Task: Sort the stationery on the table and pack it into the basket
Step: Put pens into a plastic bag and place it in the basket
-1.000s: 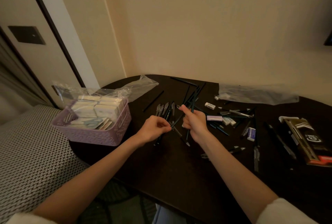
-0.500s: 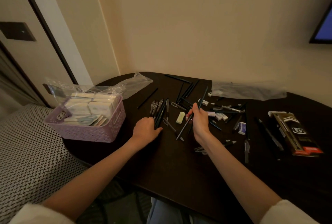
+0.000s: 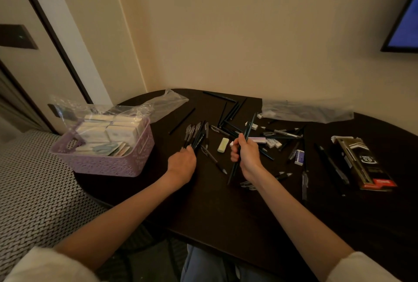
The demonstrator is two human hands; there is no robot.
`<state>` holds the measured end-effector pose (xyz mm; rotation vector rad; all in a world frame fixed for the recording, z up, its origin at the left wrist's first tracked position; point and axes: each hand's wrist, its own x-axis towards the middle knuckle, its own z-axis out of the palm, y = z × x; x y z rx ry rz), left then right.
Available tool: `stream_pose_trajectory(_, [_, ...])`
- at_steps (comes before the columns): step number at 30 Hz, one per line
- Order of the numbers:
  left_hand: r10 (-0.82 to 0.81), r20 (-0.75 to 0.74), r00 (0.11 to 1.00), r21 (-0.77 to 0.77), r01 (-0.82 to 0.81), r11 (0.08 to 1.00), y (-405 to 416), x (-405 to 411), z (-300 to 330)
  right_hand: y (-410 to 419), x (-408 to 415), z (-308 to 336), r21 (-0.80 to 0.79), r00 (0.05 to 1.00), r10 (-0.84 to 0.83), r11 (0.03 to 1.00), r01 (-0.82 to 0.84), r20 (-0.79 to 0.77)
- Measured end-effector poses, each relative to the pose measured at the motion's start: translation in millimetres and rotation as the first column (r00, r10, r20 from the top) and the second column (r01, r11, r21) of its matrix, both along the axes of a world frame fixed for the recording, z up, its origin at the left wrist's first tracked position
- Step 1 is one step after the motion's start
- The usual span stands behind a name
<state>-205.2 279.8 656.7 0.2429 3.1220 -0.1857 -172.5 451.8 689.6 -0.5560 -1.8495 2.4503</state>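
Right hand [image 3: 247, 155], centre of frame, fingers curled round a dark pencil [image 3: 243, 146]; pencil runs diagonally, upper end up-right, lower end sticking out below the wrist over the table [image 3: 226, 213]. May be more than one pencil in that grip, can't tell.

Left hand [image 3: 182, 164], just left of centre, knuckles toward me, fingertips on the near ends of a bunch of pens [image 3: 196, 133] fanned on the tabletop. Fingers are bent, but I can't tell if they're clamping the pens or just resting on them.

Between the hands: pale yellow-green eraser [image 3: 223, 145] lying flat, plus a loose pen [image 3: 212, 158].

Lilac basket [image 3: 108, 164] at left edge of the table, middle-left of frame, holding white boxes [image 3: 113, 129] and a clear plastic bag [image 3: 74, 109] bunched at its top.

More dark pencils [image 3: 230, 109] upper centre. Scatter of pens and small erasers [image 3: 299, 156] right of centre. Another clear bag [image 3: 307, 109] upper right against the wall. Dark pen pack [image 3: 362, 163] at far right.
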Motion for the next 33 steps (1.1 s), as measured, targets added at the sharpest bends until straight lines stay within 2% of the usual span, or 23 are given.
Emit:
stream_pose_trajectory(5, [0.072,-0.106,0.992,0.075,-0.064,0.995,-12.8,12.2,-0.2,3.3,0.7,-3.3,-0.094,0.99,0.126,0.988,-0.119,0.066])
stream_pose_trajectory(7, [0.112,-0.108,0.988,0.3,-0.075,0.951,-17.1,17.3,4.8,2.4,1.3,-4.8,-0.116,0.982,0.179,0.979,-0.17,0.065])
stream_pose_trajectory(9, [0.109,-0.02,0.994,0.585,-0.077,0.807,-16.8,18.5,11.5,-0.9,1.3,-5.4,-0.125,0.976,0.213,0.971,-0.206,0.043])
stream_pose_trajectory(11, [0.043,0.137,0.99,0.816,-0.137,0.562,-13.1,19.6,19.4,-7.1,0.3,-4.1,-0.121,0.975,0.224,0.968,-0.22,0.018])
stream_pose_trajectory(13, [-0.065,0.249,0.966,0.92,-0.215,0.328,-6.4,24.8,27.5,-12.6,-1.6,-0.7,-0.099,0.976,0.216,0.971,-0.216,-0.009])
stream_pose_trajectory(15, [-0.171,0.278,0.945,0.944,-0.235,0.232,0.9,31.5,33.1,-15.6,-4.5,2.7,-0.096,0.978,0.205,0.974,-0.207,-0.033])
stream_pose_trajectory(17, [-0.258,0.284,0.923,0.95,-0.235,0.205,6.6,35.4,34.1,-16.2,-7.7,5.1,-0.114,0.981,0.188,0.975,-0.192,-0.047])
stream_pose_trajectory(23, [-0.423,0.259,0.868,0.951,-0.153,0.267,14.0,33.8,30.8,-12.5,-16.4,7.7,-0.038,0.995,0.089,0.995,-0.09,-0.037])
stream_pose_trajectory(25, [-0.4,0.272,0.875,0.939,-0.152,0.307,13.3,25.4,30.7,-5.3,-20.7,5.5,-0.05,1.0,0.014,0.999,-0.015,-0.021])
stream_pose_trajectory(27, [-0.259,0.241,0.935,0.902,-0.116,0.417,10.0,9.1,28.9,4.7,-23.5,2.8,-0.124,0.999,-0.038,0.992,0.035,-0.02])
stream_pose_trajectory(30, [-0.044,0.027,0.999,0.691,0.013,0.723,-0.8,-21.4,23.7,17.3,-24.5,-1.5,-0.182,0.996,-0.087,0.98,0.079,-0.035])
stream_pose_trajectory(31, [-0.034,-0.043,0.999,0.601,0.053,0.798,-3.9,-30.0,21.8,19.7,-24.3,-2.2,-0.196,0.994,-0.1,0.976,0.091,-0.038])
stream_pose_trajectory(33, [-0.051,-0.116,0.992,0.474,0.101,0.875,-5.5,-43.9,18.1,22.2,-24.0,-3.4,-0.212,0.992,-0.122,0.971,0.111,-0.04])
